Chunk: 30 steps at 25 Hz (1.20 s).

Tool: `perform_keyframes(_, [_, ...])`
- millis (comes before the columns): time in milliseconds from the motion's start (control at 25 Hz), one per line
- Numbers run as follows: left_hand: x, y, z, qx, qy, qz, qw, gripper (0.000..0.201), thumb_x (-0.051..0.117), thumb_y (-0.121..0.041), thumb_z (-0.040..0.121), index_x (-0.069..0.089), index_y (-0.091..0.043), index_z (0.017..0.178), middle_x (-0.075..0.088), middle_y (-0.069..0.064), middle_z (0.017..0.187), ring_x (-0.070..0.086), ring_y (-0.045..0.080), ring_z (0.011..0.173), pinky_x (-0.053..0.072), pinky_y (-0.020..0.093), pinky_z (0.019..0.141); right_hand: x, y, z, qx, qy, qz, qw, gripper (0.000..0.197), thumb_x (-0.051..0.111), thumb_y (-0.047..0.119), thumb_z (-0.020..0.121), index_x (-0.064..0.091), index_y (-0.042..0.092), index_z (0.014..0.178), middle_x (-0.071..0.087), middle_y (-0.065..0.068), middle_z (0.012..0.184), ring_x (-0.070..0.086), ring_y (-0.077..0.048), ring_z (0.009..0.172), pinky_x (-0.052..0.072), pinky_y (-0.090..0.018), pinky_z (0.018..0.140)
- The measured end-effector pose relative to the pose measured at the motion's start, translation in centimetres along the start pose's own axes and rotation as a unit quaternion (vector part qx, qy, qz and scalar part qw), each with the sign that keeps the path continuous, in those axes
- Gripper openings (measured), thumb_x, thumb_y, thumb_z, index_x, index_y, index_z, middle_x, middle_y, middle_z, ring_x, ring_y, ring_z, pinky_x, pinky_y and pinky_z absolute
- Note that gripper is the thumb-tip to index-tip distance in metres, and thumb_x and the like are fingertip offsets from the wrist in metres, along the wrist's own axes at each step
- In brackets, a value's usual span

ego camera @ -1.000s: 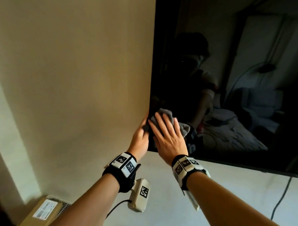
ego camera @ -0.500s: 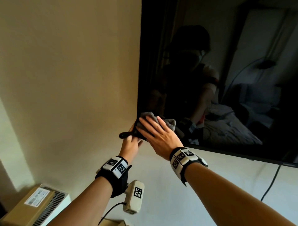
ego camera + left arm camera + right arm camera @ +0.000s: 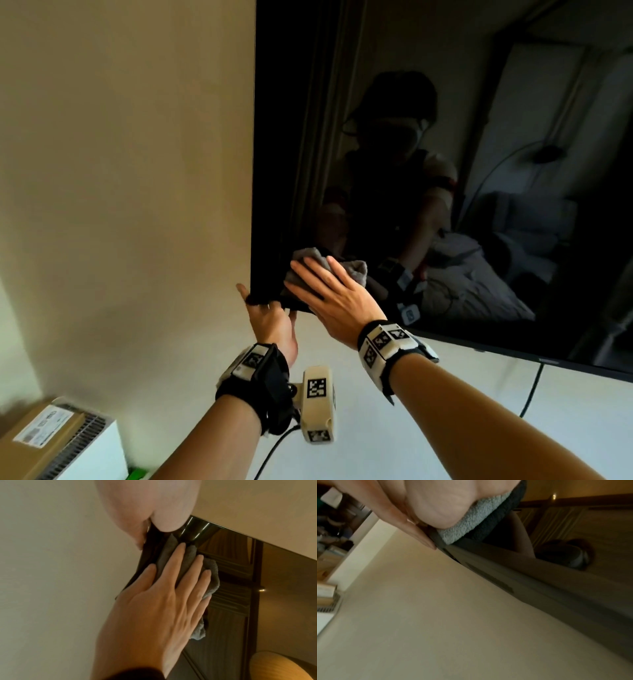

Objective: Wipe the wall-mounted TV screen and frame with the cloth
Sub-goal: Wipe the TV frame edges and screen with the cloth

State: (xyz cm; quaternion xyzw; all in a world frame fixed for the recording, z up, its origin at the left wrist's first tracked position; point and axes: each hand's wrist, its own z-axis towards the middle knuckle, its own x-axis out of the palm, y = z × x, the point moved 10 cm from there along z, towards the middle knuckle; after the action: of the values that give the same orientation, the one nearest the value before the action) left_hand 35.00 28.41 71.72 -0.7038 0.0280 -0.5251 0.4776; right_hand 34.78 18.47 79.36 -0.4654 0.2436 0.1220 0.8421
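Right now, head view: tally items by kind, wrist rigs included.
TV: 1
Cloth: 1
Hands, left and right: 2
Wrist rigs: 2
Cardboard box: 1
Cable: 1
Total: 8

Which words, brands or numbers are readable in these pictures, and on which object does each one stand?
No text can be read.
Label on the cardboard box: printed lines, too small and blurred.
Square markers on the left wristband, the right wristband and the left wrist camera: black-and-white patterns only, no letters.
TV: no brand name visible.
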Motion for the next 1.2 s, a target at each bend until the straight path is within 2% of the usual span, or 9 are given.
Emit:
perform_keyframes(80, [0.0,0.7,-0.4,-0.007,-0.009,-0.015,1.0,0.074,0.036,-0.006,0.104,-0.005,-0.046,0.152,0.028,0.001,0.16,0.042,0.027,0.139,0.038,0.047,0.109,0.0,-0.9,-1.9,-0.014,0.007,0.007,1.0,0.075,0.05,0.031,0.09,0.012,0.021,0.153,0.005,-0.008,0.161,0.001,-0.028,0.148,-0.005,-0.046,0.119])
perform_keyframes(200, [0.3,2.0,-0.8,-0.026,-0.023,-0.028,0.999,0.075,0.035,-0.01,0.105,-0.012,-0.05,0.15,0.033,0.002,0.158,0.044,0.027,0.138,0.039,0.046,0.106,-0.2,-1.5,-2.7,-0.046,0.012,-0.006,0.999,0.071,0.043,0.024,0.086,0.018,0.018,0.152,0.012,-0.01,0.16,0.007,-0.029,0.147,-0.005,-0.046,0.118])
perform_keyframes(360, [0.7,1.9,-2.0,-0.037,-0.064,-0.031,0.997,0.065,0.029,-0.007,0.105,0.005,-0.045,0.153,0.039,0.007,0.153,0.047,0.03,0.134,0.041,0.04,0.098,-0.5,-0.3,-1.2,-0.098,0.003,-0.01,0.995,0.067,0.035,0.02,0.086,0.021,0.017,0.152,0.012,-0.012,0.16,0.008,-0.027,0.148,-0.006,-0.045,0.118])
perform_keyframes(440, [1.7,2.5,-3.1,-0.042,-0.06,-0.029,0.997,0.064,0.031,-0.005,0.104,0.013,-0.044,0.152,0.041,0.006,0.152,0.048,0.032,0.132,0.042,0.042,0.097,-0.4,-1.5,-2.9,-0.107,0.003,-0.003,0.994,0.068,0.042,0.022,0.085,0.025,0.018,0.151,0.014,-0.011,0.16,0.01,-0.027,0.147,-0.004,-0.044,0.118])
perform_keyframes(560, [3.4,4.5,-4.5,-0.056,-0.047,-0.03,0.997,0.064,0.036,-0.01,0.104,0.015,-0.051,0.149,0.045,0.005,0.149,0.052,0.028,0.127,0.045,0.044,0.095,0.0,-4.3,-6.4,-0.107,-0.001,0.0,0.994,0.073,0.057,0.029,0.084,0.027,0.019,0.149,0.016,-0.01,0.159,0.01,-0.027,0.147,0.0,-0.045,0.119])
perform_keyframes(760, [6.1,7.1,-8.1,-0.037,-0.04,-0.029,0.998,0.05,0.035,-0.016,0.106,0.024,-0.044,0.146,0.051,0.002,0.14,0.054,0.024,0.124,0.051,0.035,0.077,0.3,-5.0,-6.8,-0.095,-0.01,-0.001,0.995,0.072,0.053,0.038,0.088,0.023,0.02,0.152,0.011,-0.011,0.16,0.002,-0.028,0.148,-0.002,-0.047,0.118])
perform_keyframes(960, [7.5,9.0,-9.8,-0.029,-0.081,-0.011,0.996,0.057,0.036,-0.016,0.105,0.018,-0.05,0.147,0.052,0.003,0.132,0.057,0.023,0.12,0.049,0.042,0.093,0.5,-8.7,-11.7,-0.071,-0.018,0.0,0.997,0.068,0.043,0.034,0.093,0.015,0.02,0.153,0.009,-0.011,0.16,0.002,-0.029,0.148,-0.002,-0.046,0.118])
perform_keyframes(1080, [8.6,10.5,-11.4,-0.03,-0.086,-0.02,0.996,0.052,0.039,-0.021,0.105,0.021,-0.047,0.147,0.052,0.003,0.132,0.057,0.024,0.116,0.05,0.037,0.086,0.4,-9.5,-12.6,-0.068,-0.032,-0.002,0.997,0.068,0.043,0.035,0.091,0.017,0.02,0.152,0.011,-0.012,0.16,0.002,-0.029,0.147,-0.003,-0.047,0.118])
perform_keyframes(1200, [9.3,11.2,-11.9,-0.024,-0.086,-0.034,0.995,0.052,0.04,-0.021,0.105,0.021,-0.043,0.148,0.05,0.001,0.132,0.056,0.021,0.112,0.05,0.028,0.072,0.4,-9.4,-11.9,-0.069,-0.026,0.007,0.997,0.072,0.045,0.038,0.09,0.015,0.019,0.153,0.007,-0.013,0.16,-0.002,-0.031,0.147,-0.007,-0.048,0.117])
